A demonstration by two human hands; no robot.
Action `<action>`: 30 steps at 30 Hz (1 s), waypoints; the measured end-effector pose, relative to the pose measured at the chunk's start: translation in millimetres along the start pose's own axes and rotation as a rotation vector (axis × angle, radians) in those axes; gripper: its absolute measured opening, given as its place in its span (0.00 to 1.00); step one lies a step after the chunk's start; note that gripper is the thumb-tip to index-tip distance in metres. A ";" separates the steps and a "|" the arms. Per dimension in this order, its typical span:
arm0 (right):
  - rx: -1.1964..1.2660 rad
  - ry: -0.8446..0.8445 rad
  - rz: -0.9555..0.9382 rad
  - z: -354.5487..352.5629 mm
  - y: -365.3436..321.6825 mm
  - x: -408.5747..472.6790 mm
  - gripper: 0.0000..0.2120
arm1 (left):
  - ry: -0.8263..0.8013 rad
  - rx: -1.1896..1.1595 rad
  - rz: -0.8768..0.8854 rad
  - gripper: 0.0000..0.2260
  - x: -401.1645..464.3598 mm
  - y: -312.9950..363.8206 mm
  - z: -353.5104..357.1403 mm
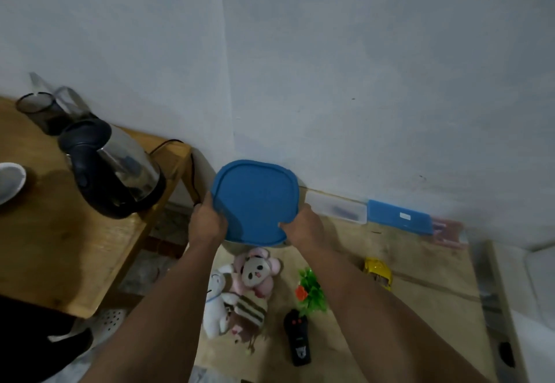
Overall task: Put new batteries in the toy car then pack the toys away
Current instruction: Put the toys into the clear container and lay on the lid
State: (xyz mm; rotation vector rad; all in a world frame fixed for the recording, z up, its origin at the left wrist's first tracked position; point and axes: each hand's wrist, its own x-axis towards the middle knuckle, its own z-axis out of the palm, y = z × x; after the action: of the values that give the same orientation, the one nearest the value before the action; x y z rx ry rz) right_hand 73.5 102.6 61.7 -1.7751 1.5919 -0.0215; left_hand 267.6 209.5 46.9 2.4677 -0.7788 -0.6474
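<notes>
A blue square lid covers a container by the wall, on the low light-wood table. My left hand grips the lid's left edge and my right hand grips its near right corner. Nearer to me lie a white plush, a pink-eared plush and a striped plush. A yellow toy car sits to the right. A black remote control lies near the front, beside a green plastic plant with a red flower.
A darker wooden table on the left carries an electric kettle, a dark cup and a white bowl. Along the wall lie a clear box, a blue box and a pink item.
</notes>
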 end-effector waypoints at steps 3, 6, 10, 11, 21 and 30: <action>0.017 -0.049 0.057 -4.9 4.7 1.3 0.30 | -0.034 -0.024 0.006 0.25 1.0 5.4 -2.2; 0.046 -0.066 0.009 -15.0 -1.2 17.8 0.40 | -0.046 -0.014 -0.008 0.26 2.1 5.5 -3.7; 0.033 0.006 -0.068 -30.7 -21.0 47.9 0.38 | -0.065 0.012 0.032 0.26 12.6 -0.6 0.1; 0.000 0.003 -0.069 -34.0 -25.7 55.0 0.37 | -0.064 0.023 0.039 0.27 15.2 -2.1 2.5; -0.084 -0.013 0.118 -36.4 -42.0 81.3 0.49 | -0.093 -0.034 -0.004 0.28 18.1 -4.3 0.0; 0.318 -0.119 -0.021 -81.6 -60.9 59.2 0.24 | -0.089 -0.516 -0.312 0.32 7.6 10.8 -13.5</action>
State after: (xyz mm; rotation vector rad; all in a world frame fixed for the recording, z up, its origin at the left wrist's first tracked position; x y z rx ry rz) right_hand 100.7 8.0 126.2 -1.5180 1.3985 -0.1671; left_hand 276.3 200.7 61.2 2.0996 -0.2093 -0.9415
